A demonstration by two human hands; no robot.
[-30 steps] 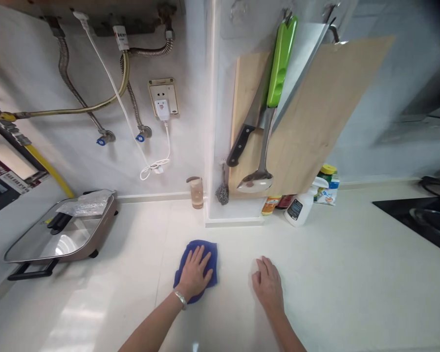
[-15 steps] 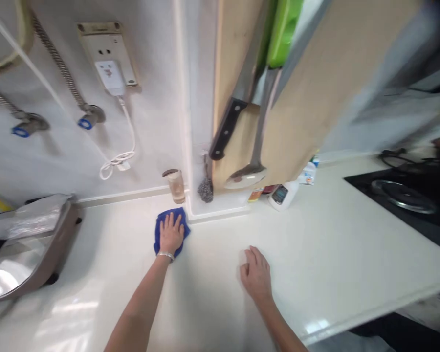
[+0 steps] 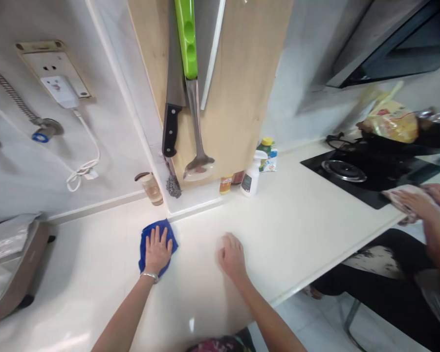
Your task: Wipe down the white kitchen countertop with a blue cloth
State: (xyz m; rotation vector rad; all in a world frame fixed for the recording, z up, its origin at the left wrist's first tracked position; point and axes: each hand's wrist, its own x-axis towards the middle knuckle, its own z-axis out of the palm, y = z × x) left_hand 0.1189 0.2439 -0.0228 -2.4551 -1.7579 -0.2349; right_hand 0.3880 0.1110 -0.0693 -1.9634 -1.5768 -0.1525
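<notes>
My left hand (image 3: 158, 250) lies flat, fingers spread, on a blue cloth (image 3: 143, 254) on the white countertop (image 3: 205, 288). Parts of the cloth stick out around the palm and fingertips. Behind it, a clear cup (image 3: 153, 190) of liquid with a brown rim or lid stands against the wall. To the right of the cloth, my right hand (image 3: 232, 256) rests on the counter with its fingers curled in. Nothing shows in it.
A wooden board (image 3: 238, 73) with a hanging knife (image 3: 171, 122) and green-handled spoon (image 3: 196, 122) juts out overhead. Bottles, including a white spray bottle (image 3: 250, 181), stand beneath. At right, another person's hand (image 3: 416, 201) presses a cloth (image 3: 407, 195) near the black cooktop (image 3: 381, 168). An electric pan (image 3: 25, 264) sits left.
The view has swung right, bringing the other person and more of the cooktop into sight. My left hand and the blue cloth have slid slightly toward me; my right hand stays curled on the counter.
</notes>
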